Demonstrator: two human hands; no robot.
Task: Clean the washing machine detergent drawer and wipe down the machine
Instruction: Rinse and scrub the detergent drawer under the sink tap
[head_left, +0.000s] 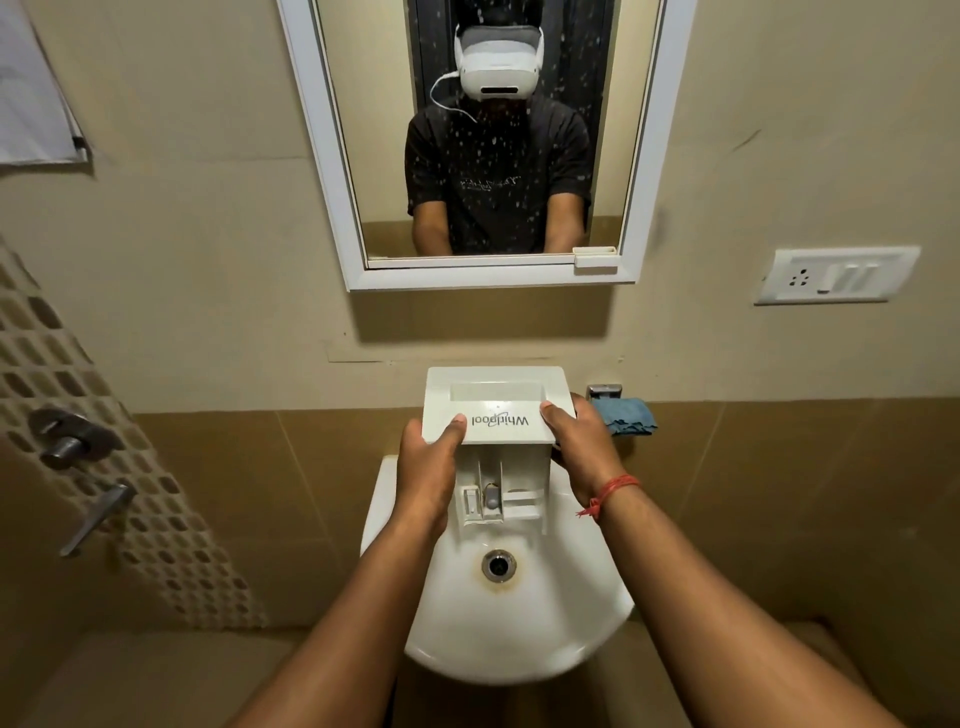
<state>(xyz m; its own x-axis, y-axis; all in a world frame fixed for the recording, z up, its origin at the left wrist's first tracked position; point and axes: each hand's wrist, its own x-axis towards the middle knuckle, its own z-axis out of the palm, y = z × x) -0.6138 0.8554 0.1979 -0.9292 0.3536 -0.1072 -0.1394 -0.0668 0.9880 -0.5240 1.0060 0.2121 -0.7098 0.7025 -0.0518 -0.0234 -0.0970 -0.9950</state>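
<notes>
Single head-worn wide-angle view, looking forward and steeply down from above and behind the left hand (423, 470) and right hand (582, 449). Close in: both forearms running up from the lower edge, the sink (519, 639) directly beneath the hands, the wall just beyond them. Higher than the hands, the mirror (332, 156) facing back at the camera, showing the headset. Straight lines bowed toward the edges.
</notes>
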